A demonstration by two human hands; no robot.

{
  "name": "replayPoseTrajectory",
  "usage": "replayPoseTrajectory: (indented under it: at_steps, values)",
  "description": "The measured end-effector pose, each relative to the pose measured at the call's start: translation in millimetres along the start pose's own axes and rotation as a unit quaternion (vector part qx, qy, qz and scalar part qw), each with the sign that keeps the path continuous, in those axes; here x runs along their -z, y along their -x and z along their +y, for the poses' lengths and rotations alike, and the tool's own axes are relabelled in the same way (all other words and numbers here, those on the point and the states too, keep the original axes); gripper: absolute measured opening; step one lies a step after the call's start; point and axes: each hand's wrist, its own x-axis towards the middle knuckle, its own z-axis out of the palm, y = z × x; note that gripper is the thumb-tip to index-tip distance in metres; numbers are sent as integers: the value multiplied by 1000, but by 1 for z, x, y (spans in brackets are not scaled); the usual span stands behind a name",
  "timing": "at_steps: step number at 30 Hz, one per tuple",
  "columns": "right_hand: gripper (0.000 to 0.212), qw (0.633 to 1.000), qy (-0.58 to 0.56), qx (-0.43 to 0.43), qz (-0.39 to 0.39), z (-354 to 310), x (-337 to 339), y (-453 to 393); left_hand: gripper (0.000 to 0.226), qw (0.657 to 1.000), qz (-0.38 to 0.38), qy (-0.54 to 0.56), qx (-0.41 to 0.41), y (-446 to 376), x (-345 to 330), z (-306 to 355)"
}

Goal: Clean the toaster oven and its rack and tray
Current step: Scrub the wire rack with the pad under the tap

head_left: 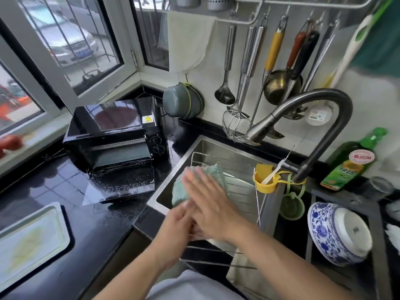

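Observation:
A black toaster oven (112, 135) stands on the dark counter with its glass door (121, 182) folded down and wet. The wire rack (240, 189) is held tilted over the steel sink (229, 152). My left hand (179, 221) grips the rack's near edge. My right hand (205, 198) lies flat, fingers straight, pressing a green-blue cloth (214, 172) against the rack. A pale tray (32, 237) lies on the counter at the lower left.
A curved faucet (313, 109) arches over the sink. A yellow holder (266, 178) hangs by it. A green bottle (350, 163) stands at the right, a blue-and-white bowl (337, 232) leans in a drying rack. Utensils (251, 61) hang on the wall.

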Motion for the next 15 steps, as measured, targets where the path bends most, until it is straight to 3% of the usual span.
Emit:
replayPoseTrajectory:
  at_steps: [4, 6, 8, 11, 15]
  values:
    - [74, 972, -22, -230, 43, 51, -4, 2, 31, 995, 29, 93, 6, -4, 14, 6]
    - [73, 959, -53, -273, 57, 60, -8, 8, 32, 994, 27, 104, 13, -3, 17, 7]
    - [62, 947, -50, -288, 132, 53, -10, 9, 31, 993, 20, 111, 28, -3, 14, 6]
    - [48, 945, -82, -246, 198, 24, -8, -3, 28, 997, -14, 55, 43, -6, 5, 2]
    - [44, 986, -51, -48, 153, -2, -9, -15, 30, 999, -42, 12, 21, -4, -5, -2]
